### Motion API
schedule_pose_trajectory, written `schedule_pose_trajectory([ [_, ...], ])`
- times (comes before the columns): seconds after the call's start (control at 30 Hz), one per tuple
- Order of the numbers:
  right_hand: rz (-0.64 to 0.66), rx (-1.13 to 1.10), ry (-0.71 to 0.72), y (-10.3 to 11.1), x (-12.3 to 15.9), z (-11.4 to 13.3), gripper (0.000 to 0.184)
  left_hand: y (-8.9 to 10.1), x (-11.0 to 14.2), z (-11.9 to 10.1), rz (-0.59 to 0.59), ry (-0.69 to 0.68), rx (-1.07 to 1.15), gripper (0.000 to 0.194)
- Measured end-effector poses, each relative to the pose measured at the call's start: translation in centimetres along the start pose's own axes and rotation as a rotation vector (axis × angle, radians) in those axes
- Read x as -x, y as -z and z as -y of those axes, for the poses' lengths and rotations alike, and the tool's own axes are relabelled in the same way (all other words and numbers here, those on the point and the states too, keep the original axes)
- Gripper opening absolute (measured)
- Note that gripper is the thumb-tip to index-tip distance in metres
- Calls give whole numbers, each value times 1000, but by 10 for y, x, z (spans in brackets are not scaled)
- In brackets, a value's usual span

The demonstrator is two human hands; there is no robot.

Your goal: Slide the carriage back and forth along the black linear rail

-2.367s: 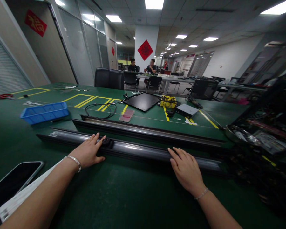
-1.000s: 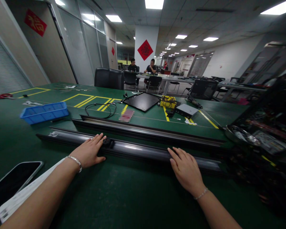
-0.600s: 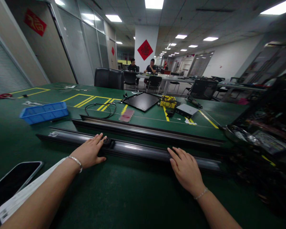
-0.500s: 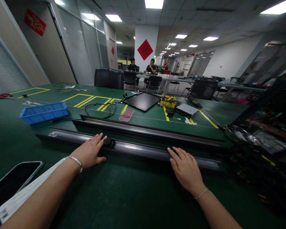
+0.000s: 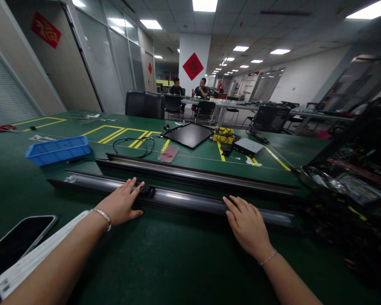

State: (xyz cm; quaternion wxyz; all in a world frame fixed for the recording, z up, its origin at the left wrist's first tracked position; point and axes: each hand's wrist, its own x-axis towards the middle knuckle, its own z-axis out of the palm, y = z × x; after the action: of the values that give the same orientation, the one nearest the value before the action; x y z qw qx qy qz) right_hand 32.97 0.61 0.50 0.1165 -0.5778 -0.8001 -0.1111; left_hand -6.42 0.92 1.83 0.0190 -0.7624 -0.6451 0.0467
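Observation:
Two long black aluminium extrusion rails with shiny metal faces lie side by side on the green mat. My left hand rests on the nearer rail, its fingertips beside a small black fitting. My right hand lies further along that rail, fingers on its near edge. Neither hand closes around it. The farther rail lies untouched just beyond. A black phone lies at lower left, near a white strip partly hidden under my left forearm.
A blue plastic tray, a coiled black cable, a black panel, a yellow box with wires and a silver box lie beyond the rails. Dark electronics crowd the right. Two seated people are at a far table.
My left hand has slid slightly right along the rail, and the black fitting has shifted with it. My right hand has barely moved. The view has levelled out a little.

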Motion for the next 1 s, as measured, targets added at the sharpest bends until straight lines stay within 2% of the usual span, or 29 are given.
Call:
schedule_pose_trajectory([
  [0.3,3,-4,-5,1,0,0,44,0,0,-1,4,4,22,95],
  [0.43,-5,4,1,1,0,1,45,2,0,-2,-5,-38,59,94],
  [0.7,-9,1,6,0,0,0,45,5,-1,-3,41,-51,29,95],
  [1.0,-3,-3,3,2,0,1,45,1,0,0,-4,-65,70,92],
])
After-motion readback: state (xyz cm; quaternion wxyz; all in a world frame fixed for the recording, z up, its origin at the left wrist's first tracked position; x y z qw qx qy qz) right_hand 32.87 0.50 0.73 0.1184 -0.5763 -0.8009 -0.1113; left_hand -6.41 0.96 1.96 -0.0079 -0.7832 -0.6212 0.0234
